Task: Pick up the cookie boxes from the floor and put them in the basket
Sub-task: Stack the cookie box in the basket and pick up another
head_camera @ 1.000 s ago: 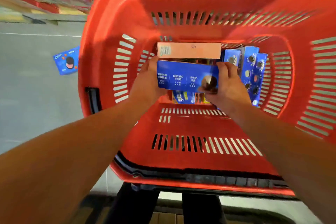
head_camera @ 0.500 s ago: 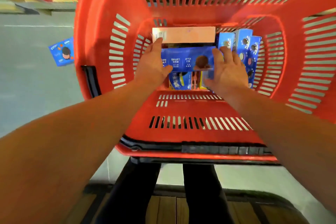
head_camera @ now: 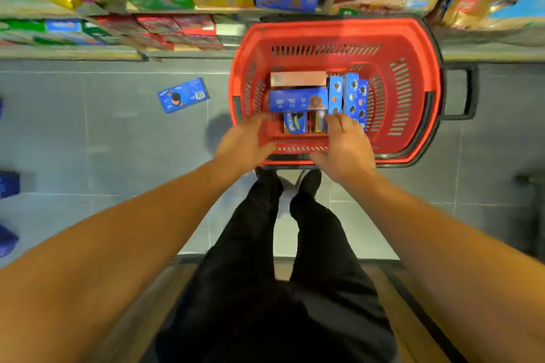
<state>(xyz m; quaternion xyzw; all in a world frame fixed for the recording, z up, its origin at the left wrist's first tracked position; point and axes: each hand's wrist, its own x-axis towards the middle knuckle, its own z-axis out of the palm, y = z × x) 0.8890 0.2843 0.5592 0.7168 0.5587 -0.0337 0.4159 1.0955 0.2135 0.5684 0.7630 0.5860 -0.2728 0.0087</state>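
Grey floor [head_camera: 124, 141]: basket [head_camera: 413, 47], cookie box [head_camera: 183, 94].

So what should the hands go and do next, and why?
Probably reach the left hand out to the blue cookie box lying on the floor left of the red basket. Both hands look empty, the right hand too, and that box is the nearest one not yet in the basket.

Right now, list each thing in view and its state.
left hand: open, empty, above the basket's near rim.
right hand: open, empty, above the basket's near rim.
red basket: on the floor, holding several boxes.
blue cookie box: flat on top inside the basket.
blue Oreo box: lying on the floor, left of the basket.
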